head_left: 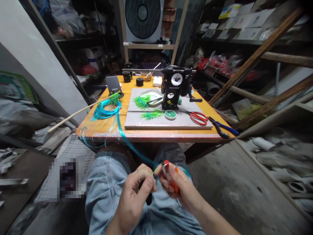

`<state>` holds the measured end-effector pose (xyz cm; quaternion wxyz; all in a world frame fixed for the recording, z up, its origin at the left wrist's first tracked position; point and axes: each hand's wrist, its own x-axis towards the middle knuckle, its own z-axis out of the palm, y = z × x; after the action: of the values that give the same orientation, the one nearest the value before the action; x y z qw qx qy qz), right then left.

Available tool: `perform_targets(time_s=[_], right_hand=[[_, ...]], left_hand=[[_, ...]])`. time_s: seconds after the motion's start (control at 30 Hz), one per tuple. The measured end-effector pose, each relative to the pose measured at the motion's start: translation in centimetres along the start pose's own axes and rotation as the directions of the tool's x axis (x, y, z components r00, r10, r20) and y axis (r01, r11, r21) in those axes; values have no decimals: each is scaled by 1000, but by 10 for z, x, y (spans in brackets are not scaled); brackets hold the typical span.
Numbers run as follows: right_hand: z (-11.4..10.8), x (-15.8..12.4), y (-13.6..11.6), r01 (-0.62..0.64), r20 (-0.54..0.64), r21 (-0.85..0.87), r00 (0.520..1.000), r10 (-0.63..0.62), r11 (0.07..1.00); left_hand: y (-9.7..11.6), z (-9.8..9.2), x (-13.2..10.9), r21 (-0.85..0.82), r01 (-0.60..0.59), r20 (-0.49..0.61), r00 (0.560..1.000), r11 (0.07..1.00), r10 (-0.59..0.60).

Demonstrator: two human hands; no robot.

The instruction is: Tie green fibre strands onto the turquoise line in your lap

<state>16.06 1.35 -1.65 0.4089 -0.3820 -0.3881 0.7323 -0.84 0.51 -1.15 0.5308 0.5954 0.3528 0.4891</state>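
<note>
Over my lap, my left hand pinches a thin green strand between thumb and fingers. My right hand is closed on an orange lighter, its metal head close to the strand's tip. A bundle of turquoise strands runs from my hands up over the table edge to a coil on the orange table. Both hands hover above my jeans.
On the table: a grey board with green strand tufts, a small green-filled dish, a black winding machine, red scissors, blue-handled pliers, a long stick. Cluttered shelves and leaning timber surround it.
</note>
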Motion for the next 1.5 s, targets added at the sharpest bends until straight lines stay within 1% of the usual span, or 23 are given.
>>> perform_targets(time_s=[0.07, 0.13, 0.23, 0.33, 0.57, 0.8, 0.97, 1.13, 1.37, 1.43, 1.47, 1.5], right_hand=[[8, 7, 5, -63, -30, 153, 997, 68, 986], [13, 12, 6, -118, -50, 246, 990, 134, 962], [17, 14, 5, -143, -62, 314, 983, 171, 939], [19, 13, 4, -144, -53, 324, 984, 170, 935], [21, 10, 6, -151, -42, 292, 984, 171, 944], [24, 9, 5, -129, -60, 259, 987, 149, 957], [25, 8, 5, -129, -52, 262, 988, 148, 956], [26, 9, 5, -124, -50, 273, 988, 143, 954], [28, 7, 5, -148, -26, 273, 987, 161, 951], [28, 8, 6, -150, -29, 221, 987, 160, 964], [27, 8, 6, -125, -51, 138, 990, 134, 982], [24, 9, 5, -61, -103, -27, 993, 58, 998]], left_hand=[[1, -1, 0, 32, 7, 17, 1000, 999, -7], [1, -1, 1, 66, 13, 23, 1000, 998, -15], [2, -1, 2, 109, 17, 20, 1000, 994, -20], [2, -1, 2, 121, 23, 24, 999, 992, -26], [3, 0, 1, 94, 28, 27, 999, 995, -31], [3, 1, 2, 88, 25, 33, 999, 996, -28], [1, 0, 1, 85, 48, 38, 998, 995, -51], [1, 0, 0, 75, 48, 35, 998, 996, -51], [2, 1, -1, 55, 44, 42, 998, 998, -46], [1, 1, -1, 55, 46, 44, 998, 997, -49], [2, 1, -1, 59, 49, 40, 998, 997, -51], [2, 1, -1, 63, 47, 32, 998, 997, -50]])
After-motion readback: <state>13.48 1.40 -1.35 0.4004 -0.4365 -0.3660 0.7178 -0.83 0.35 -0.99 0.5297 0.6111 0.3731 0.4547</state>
